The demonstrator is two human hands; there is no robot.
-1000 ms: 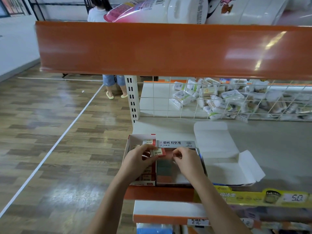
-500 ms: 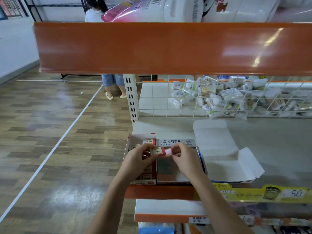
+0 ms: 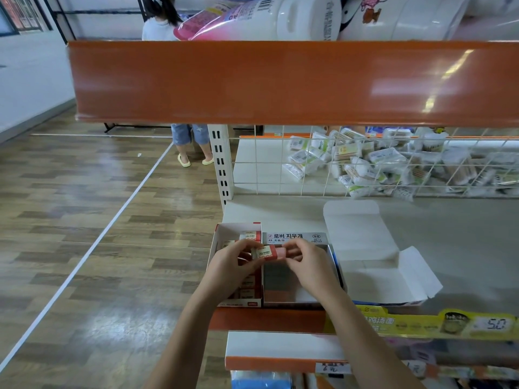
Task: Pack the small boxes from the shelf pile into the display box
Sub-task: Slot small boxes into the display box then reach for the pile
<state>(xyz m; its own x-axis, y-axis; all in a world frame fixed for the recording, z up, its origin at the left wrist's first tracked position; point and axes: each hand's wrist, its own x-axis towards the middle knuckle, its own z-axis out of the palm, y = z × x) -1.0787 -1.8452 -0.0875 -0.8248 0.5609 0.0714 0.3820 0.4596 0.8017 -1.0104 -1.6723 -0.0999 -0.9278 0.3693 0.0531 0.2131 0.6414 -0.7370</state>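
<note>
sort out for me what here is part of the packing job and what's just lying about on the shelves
Part of the job:
- small box, held between left hand and right hand
- red-trimmed box with more small boxes inside
- display box, mostly unfilled

Just lying about:
- opened white carton
- wrapped packets behind the wire grid
- yellow price strip
- bottles on the top shelf

Seeing small red-and-white cardboard box marked 2B [image 3: 268, 252] lying level, hanging above open white cardboard display box [image 3: 304, 297], itself sitting at shelf front edge, mostly unfilled. More small boxes [image 3: 248, 284] standing packed in red-trimmed carton just left.
</note>
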